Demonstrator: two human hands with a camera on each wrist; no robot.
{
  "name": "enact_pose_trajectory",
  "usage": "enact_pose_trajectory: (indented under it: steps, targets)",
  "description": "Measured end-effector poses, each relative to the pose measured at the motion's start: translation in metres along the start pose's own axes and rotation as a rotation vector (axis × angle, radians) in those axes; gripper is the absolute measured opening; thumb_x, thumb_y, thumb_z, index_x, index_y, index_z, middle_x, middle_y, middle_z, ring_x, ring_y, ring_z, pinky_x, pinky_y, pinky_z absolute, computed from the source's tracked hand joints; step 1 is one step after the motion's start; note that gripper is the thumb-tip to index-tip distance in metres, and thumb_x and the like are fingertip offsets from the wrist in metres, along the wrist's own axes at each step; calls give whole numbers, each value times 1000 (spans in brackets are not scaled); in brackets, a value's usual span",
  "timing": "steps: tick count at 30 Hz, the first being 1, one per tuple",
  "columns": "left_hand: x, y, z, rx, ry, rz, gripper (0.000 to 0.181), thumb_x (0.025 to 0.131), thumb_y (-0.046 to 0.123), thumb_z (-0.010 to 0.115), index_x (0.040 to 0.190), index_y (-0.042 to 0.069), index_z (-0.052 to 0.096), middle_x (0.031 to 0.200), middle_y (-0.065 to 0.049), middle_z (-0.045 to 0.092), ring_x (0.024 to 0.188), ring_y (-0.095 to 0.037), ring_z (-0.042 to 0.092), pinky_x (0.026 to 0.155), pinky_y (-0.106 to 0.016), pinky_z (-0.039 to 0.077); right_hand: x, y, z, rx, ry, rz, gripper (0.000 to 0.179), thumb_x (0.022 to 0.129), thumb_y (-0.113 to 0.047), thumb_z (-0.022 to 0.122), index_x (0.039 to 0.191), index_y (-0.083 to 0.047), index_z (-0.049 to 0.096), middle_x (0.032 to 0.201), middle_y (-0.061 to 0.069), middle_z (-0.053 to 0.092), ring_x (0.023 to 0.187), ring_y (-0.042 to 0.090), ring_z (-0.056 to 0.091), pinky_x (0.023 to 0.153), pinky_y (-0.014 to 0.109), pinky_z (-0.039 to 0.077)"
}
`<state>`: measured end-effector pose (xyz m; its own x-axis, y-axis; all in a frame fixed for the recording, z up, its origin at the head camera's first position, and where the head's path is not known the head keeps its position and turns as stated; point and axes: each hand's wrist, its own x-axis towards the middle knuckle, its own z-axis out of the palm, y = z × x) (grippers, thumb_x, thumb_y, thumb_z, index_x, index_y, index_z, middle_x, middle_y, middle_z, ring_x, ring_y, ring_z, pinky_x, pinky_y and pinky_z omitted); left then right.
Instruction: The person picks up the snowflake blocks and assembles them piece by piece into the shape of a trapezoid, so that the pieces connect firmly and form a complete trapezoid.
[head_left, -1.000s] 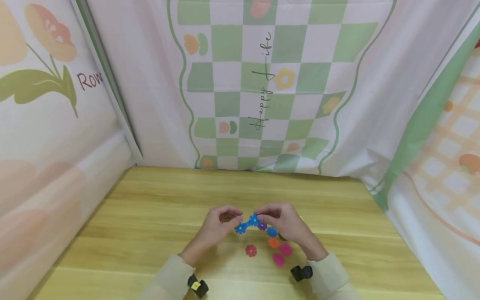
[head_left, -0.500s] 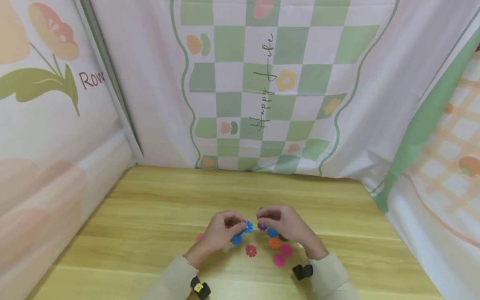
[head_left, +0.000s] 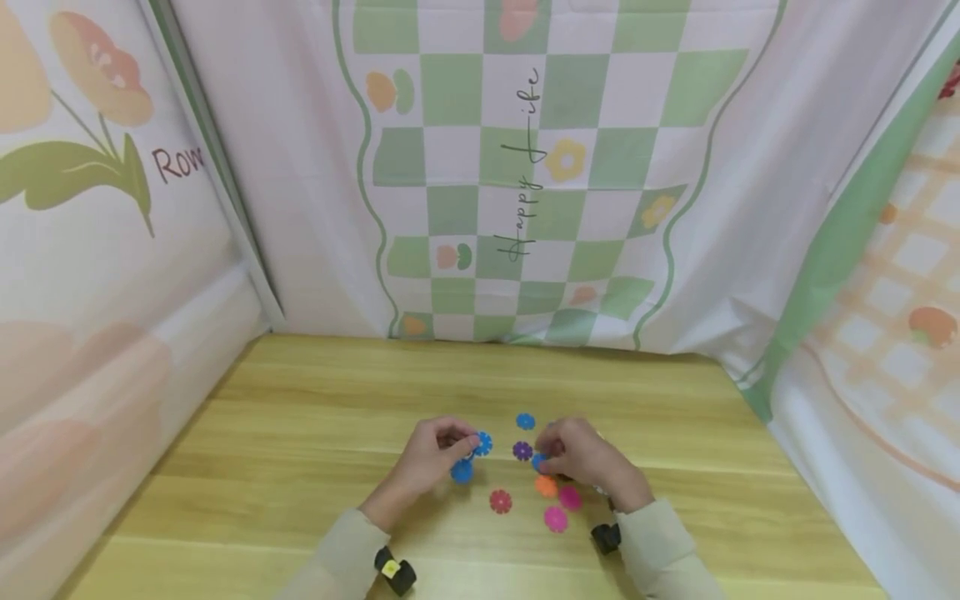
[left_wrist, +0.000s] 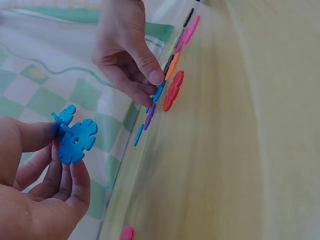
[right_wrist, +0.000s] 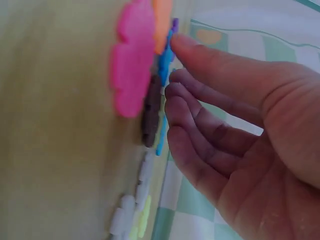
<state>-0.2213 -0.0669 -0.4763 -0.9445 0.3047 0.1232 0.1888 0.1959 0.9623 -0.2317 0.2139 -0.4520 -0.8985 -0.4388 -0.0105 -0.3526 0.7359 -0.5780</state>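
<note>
My left hand (head_left: 429, 458) pinches two blue flower-shaped interlocking discs (left_wrist: 77, 142) joined at their slots, held above the table. One disc stands across the other. My right hand (head_left: 588, 458) is low over the loose discs, its thumb and fingers apart at a blue disc (head_left: 538, 462) lying on the table. Whether the fingertips touch that disc I cannot tell. Beside it lie a purple disc (head_left: 522, 451) and an orange disc (head_left: 546, 486). Another blue disc (head_left: 526, 422) lies farther back.
A red disc (head_left: 501, 502) lies between the hands. Two pink discs (head_left: 556, 519) are nearer the right forearm. Brown (right_wrist: 151, 112), white (right_wrist: 142, 175) and yellow discs (right_wrist: 144, 217) lie under or beside the right hand. A printed curtain (head_left: 517, 275) hangs behind the table (head_left: 337, 392).
The two blue discs held near both hands came away from the right hand and stay in the left. My right hand shifted right and nearer, uncovering a blue disc at the back.
</note>
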Motion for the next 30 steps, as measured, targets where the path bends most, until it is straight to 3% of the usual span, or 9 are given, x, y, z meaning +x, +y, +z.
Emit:
enact_pose_trajectory:
  steps: [4, 9, 15, 22, 30]
  targets:
    - [0, -1, 0, 6, -16, -10, 14, 103, 18, 69, 108, 7, 75, 100, -7, 74, 87, -12, 64, 77, -20, 55, 0, -1, 4, 5, -1, 29, 11, 87, -5, 85, 96, -6, 78, 94, 5, 70, 83, 14, 62, 69, 24, 56]
    - [-1, -1, 2, -18, -31, -15, 15, 104, 18, 69, 108, 5, 74, 101, -9, 74, 88, -13, 64, 77, -21, 55, 1, 0, 2, 62, 9, 40, 12, 91, 0, 79, 93, -8, 71, 90, 1, 70, 82, 13, 64, 70, 24, 57]
    - [-2, 1, 6, -49, -45, -33, 15, 104, 17, 69, 108, 3, 73, 101, -12, 73, 86, -12, 63, 76, -20, 54, 6, -2, -3, 138, 100, -40, 10, 95, -7, 77, 97, -13, 70, 91, -3, 73, 85, 11, 69, 74, 23, 60]
    - [-4, 2, 10, -67, -86, -52, 15, 103, 19, 70, 110, 6, 73, 102, -7, 74, 89, -13, 66, 78, -20, 56, 7, -9, -3, 240, 153, -105, 8, 97, -15, 78, 100, -19, 72, 97, -4, 76, 92, 10, 72, 83, 23, 61]
    - [-5, 5, 9, -134, -126, -78, 20, 104, 17, 69, 113, 0, 71, 106, -10, 74, 92, -12, 67, 82, -21, 57, 7, -20, 1, 408, 185, -201, 5, 97, -8, 76, 100, -10, 73, 96, 4, 77, 89, 17, 76, 82, 32, 65]
